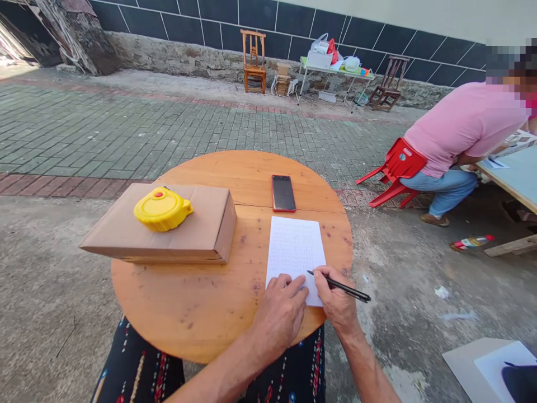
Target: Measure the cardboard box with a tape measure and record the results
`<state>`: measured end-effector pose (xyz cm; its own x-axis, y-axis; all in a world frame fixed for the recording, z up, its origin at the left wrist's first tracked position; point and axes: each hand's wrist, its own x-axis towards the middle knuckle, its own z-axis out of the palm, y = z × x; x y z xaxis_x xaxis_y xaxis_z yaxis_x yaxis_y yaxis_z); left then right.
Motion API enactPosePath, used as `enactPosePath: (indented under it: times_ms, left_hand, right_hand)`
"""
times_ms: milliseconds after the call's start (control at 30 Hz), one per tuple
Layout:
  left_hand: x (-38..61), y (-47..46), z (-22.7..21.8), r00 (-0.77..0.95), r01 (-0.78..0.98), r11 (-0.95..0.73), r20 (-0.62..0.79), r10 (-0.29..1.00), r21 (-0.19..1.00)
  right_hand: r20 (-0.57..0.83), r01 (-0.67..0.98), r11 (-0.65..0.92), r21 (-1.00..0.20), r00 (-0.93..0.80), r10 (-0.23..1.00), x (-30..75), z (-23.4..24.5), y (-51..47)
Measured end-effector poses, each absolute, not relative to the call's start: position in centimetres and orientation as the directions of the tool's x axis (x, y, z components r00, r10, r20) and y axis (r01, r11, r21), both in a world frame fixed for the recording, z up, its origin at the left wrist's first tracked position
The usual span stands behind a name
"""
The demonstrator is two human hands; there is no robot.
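Note:
A white sheet of paper (295,252) lies on the round wooden table (201,302) near its front right. My left hand (279,313) rests flat on the paper's lower edge, fingers stretched out. My right hand (335,299) is closed on a black pen (339,286), its tip touching the paper near the bottom right. A dark phone (283,193) with a red rim lies just beyond the paper. A flat cardboard box (184,232) sits on the table's left side with a yellow tape measure (162,209) on top.
A person in a pink shirt (461,126) sits on a red plastic chair (396,168) at another table (518,176) to the right. Wooden chairs (254,59) and a folding table (335,70) stand by the far wall. A bottle (470,242) lies on the ground.

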<state>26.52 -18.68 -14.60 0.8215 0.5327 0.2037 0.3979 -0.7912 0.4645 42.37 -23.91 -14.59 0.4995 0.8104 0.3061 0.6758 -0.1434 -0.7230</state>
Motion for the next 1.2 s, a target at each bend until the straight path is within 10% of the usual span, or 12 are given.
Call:
enactPosePath:
  times_ms: [1200]
  left_hand:
    - [26.5,-18.89,-15.37,0.783,0.383,-0.802,0.3,0.545,0.458]
  right_hand:
    - [0.43,0.763,-0.022,-0.646,0.388,0.815,42.26,-14.0,-23.45]
